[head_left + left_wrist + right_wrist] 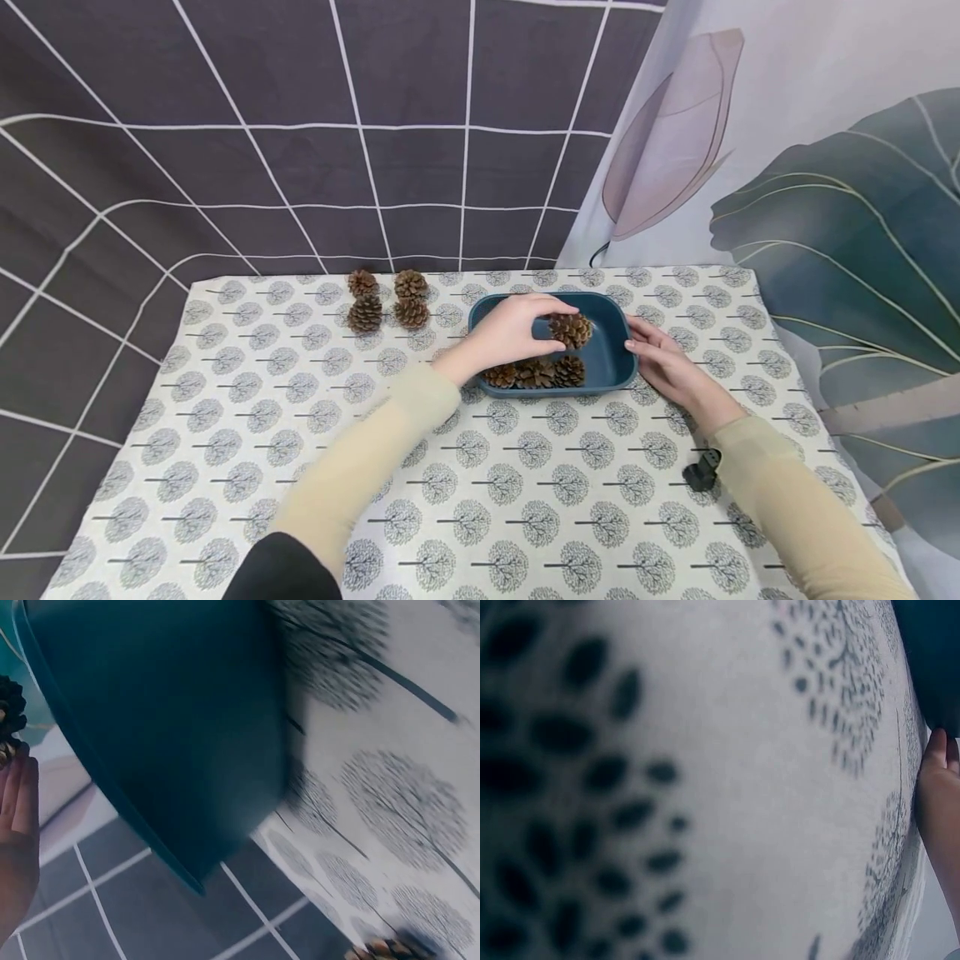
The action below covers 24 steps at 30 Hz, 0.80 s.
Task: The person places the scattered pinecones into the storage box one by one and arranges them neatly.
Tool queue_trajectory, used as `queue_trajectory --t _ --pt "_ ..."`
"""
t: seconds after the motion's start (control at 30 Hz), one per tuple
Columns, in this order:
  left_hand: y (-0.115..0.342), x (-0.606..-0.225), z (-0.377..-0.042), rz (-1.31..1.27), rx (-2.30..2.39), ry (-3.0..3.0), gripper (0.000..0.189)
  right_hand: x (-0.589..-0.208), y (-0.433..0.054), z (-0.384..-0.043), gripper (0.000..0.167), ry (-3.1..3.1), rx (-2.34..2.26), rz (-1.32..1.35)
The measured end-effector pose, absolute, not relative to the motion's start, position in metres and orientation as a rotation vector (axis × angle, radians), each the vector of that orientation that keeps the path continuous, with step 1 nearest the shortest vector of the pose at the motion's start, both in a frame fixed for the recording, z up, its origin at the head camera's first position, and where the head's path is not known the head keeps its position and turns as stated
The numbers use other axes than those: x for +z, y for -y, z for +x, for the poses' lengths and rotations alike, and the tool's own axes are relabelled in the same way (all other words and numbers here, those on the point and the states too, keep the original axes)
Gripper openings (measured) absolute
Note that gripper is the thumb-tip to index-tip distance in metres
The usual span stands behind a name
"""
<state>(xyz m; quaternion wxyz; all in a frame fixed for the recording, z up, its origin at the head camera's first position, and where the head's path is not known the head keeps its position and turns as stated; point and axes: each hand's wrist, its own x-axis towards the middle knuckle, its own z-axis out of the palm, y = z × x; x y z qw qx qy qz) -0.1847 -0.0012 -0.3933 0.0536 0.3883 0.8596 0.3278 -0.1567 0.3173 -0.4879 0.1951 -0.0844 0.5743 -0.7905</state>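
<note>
A brown pine cone is pinched between the thumb and fingers of my left hand, over the dark blue rectangular bin. In the left wrist view, that hand and part of the pine cone show at the left edge, beside the bin's wall. Along the bin's near side lies a row of pine cones, partly hidden by my left wrist. My right hand touches the bin's right end with its fingertips. The right wrist view catches its fingers against the bin.
Left of the bin, several pine cones stand grouped near the back of the table. A tree-print cloth covers the table. A small black object is beside my right sleeve. Dark grid-patterned fabric hangs behind.
</note>
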Motion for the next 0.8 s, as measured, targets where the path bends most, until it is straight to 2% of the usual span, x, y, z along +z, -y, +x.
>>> queue_trajectory --t 0.8 --pt "-0.066 -0.411 -0.184 1.262 0.629 -2.553 0.050 -0.486 -0.316 -0.157 0.046 -1.627 -2.179 -0.259"
